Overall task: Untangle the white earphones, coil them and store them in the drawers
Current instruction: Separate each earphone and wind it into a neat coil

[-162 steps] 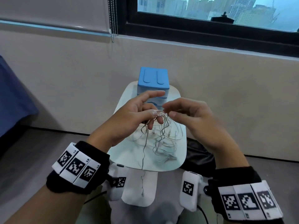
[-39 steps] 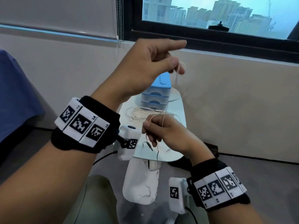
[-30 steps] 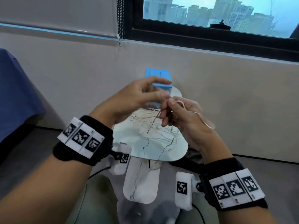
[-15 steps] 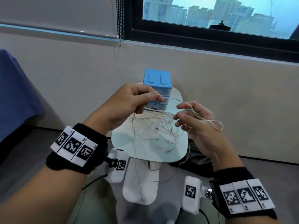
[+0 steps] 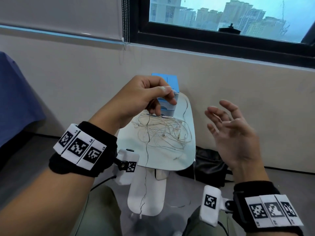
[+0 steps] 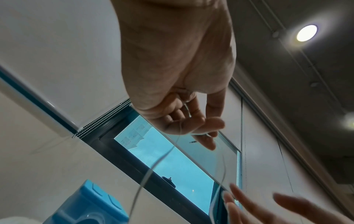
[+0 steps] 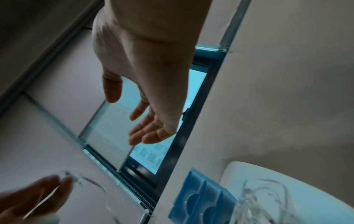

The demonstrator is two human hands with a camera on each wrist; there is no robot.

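A tangle of white earphones (image 5: 163, 132) lies on a small white table (image 5: 126, 147). My left hand (image 5: 153, 94) hovers above the table's far end and pinches one strand of the cable between thumb and fingers; that strand (image 6: 164, 153) hangs down past the table's front edge. My right hand (image 5: 230, 126) is raised to the right of the table, palm up, fingers (image 7: 145, 133) spread and holding nothing. The blue drawer unit (image 5: 167, 99) stands at the table's far end, partly hidden behind my left hand; it also shows in the right wrist view as the drawers (image 7: 201, 197).
A beige wall and a dark-framed window (image 5: 221, 23) lie beyond the table. A black bag (image 5: 209, 166) sits on the floor to the table's right. Blue fabric (image 5: 15, 99) is at far left. The table's white pedestal (image 5: 146, 193) stands between my knees.
My right hand has let go of the cable loop it held, opened, and swung out to the right. My left hand keeps its pinch on a strand above the tangle.
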